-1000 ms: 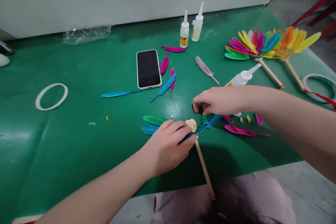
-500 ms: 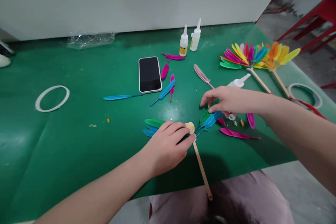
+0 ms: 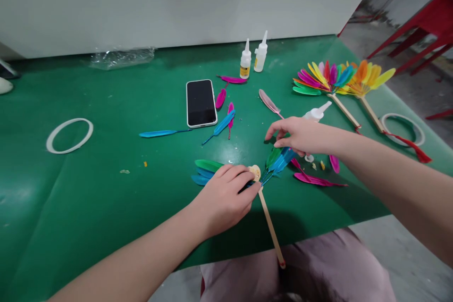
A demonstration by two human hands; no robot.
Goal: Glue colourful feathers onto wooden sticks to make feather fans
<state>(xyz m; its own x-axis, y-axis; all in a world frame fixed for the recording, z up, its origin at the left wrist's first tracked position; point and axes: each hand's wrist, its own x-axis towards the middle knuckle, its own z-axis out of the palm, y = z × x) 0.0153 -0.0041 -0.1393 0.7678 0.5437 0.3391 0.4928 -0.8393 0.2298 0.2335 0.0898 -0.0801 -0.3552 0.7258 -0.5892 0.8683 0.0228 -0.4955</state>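
My left hand [image 3: 226, 193] is closed on the head of a feather fan, beside its pale round disc [image 3: 255, 172]. The fan's thin wooden stick [image 3: 272, 229] slants down past the table's front edge. Green and blue feathers [image 3: 204, 172] poke out to the left of this hand. On the other side, a green feather [image 3: 273, 156] and blue feathers [image 3: 282, 160] fan out from the disc. Over their tips hovers my right hand [image 3: 295, 134], open, thumb and index finger apart. Its lower fingers are partly hidden. Behind it lies a white glue bottle [image 3: 316, 113].
Two glue bottles [image 3: 245, 60] stand at the back, near a phone [image 3: 201, 103]. Loose pink feathers [image 3: 318, 179] and blue feathers [image 3: 161, 133] lie about. Two finished-looking feather fans [image 3: 327, 78] and a tape roll [image 3: 419, 134] are at right; a white ring [image 3: 49, 144] is at left.
My right hand has shifted slightly left, and its thumb has lifted a little off the green feather. My left hand stays on the fan. The view has tilted slightly.
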